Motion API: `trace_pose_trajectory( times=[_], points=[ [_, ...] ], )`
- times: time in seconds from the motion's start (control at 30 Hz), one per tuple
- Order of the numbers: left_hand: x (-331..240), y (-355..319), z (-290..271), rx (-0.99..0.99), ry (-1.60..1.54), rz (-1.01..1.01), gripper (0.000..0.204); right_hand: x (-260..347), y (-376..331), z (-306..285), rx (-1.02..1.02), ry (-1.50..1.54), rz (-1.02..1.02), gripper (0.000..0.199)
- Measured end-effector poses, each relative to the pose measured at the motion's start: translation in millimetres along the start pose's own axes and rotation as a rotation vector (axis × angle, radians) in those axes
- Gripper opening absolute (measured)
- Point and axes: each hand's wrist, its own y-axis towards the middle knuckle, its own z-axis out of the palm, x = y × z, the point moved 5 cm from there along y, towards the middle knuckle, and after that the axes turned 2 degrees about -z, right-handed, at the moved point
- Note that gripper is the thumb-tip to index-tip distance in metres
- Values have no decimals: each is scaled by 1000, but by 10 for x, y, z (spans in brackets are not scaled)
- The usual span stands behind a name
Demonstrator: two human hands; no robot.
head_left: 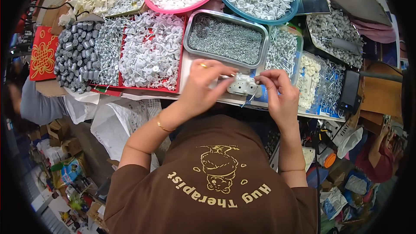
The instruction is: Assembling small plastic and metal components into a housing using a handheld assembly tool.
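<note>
Two hands at one white part

Nearest, a brown shirt (208, 208) carries two yellow printed words and one upside-down bear drawing. Beyond it, one white plastic part (243, 86) sits between the hands, in front of the metal tray (189, 51). The left hand (203, 84), wearing one ring and one bracelet, has its thumb and fingertips at the part's left end; whether they grip it, I cannot tell. The right hand (279, 95) has thumb and forefinger close together at the part's right end; whether anything is pinched there is unclear. To the left, one white sack (115, 123) bears writing too small to read. Behind that, one red box (181, 56) holds white-headed pieces, too many to count. Farthest stand two round basins, one pink-rimmed (149, 1), one teal-rimmed (249, 17), both full.
</note>
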Motion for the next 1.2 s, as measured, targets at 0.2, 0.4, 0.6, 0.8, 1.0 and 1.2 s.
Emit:
trace_pose_trajectory(
  times=[0.2, 0.4, 0.6, 0.8, 1.0, 1.2],
  points=[
    [115, -38, 443, 36, 59, 4, 9, -54, 4, 123, 7, -283, -321, 10],
    [135, -43, 451, 38, 11, -50, 7, -9, -66, 223, -88, -406, -501, 11],
    [169, -50, 469, 49, -28, -110, 7, 7, -47, 206, -70, -462, -456, 10],
    [177, -44, 477, 64, -32, -115, 7, 2, -38, 193, -19, -468, -401, 11],
    [169, -54, 471, 61, -47, -120, 7, 43, -34, 197, 17, -494, -387, 12],
    [173, -59, 478, 64, -48, -135, 8, 82, 11, 193, 44, -567, -421, 13]
  ],
)
